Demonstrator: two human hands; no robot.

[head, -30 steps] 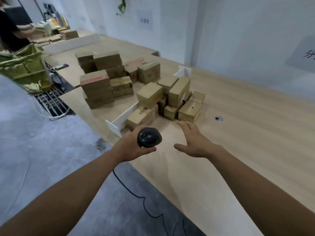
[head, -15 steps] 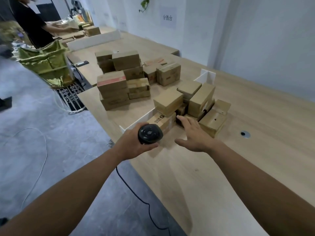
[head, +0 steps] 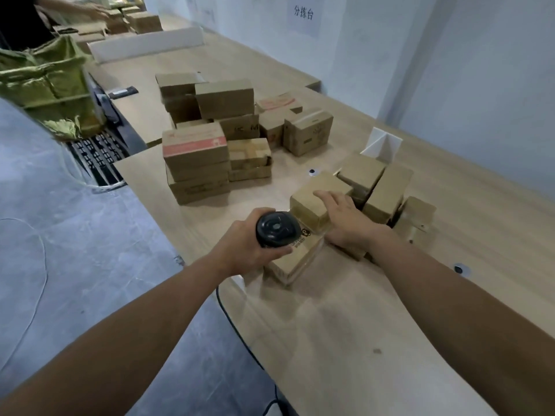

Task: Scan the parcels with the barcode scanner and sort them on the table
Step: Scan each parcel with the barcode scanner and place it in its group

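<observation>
right hand (head: pixel 345 217) now on parcel (head: pixel 312 202)

The right hand (head: pixel 345 219) lies on top of a parcel (head: pixel 318 199), fingers (head: pixel 326 196) reaching across its upper face; that parcel sits on a lower parcel (head: pixel 297 259) at the table (head: pixel 345 340) edge. Just left of those fingers, the left hand (head: pixel 246 247) holds the barcode scanner (head: pixel 277 229) over the lower parcel. Right of the fingers stand more parcels (head: pixel 387 193), touching one another, with a divider (head: pixel 381 144) behind them. Well beyond the fingertips, to the left, stacked boxes (head: pixel 207 145) occupy the table's far part
</observation>
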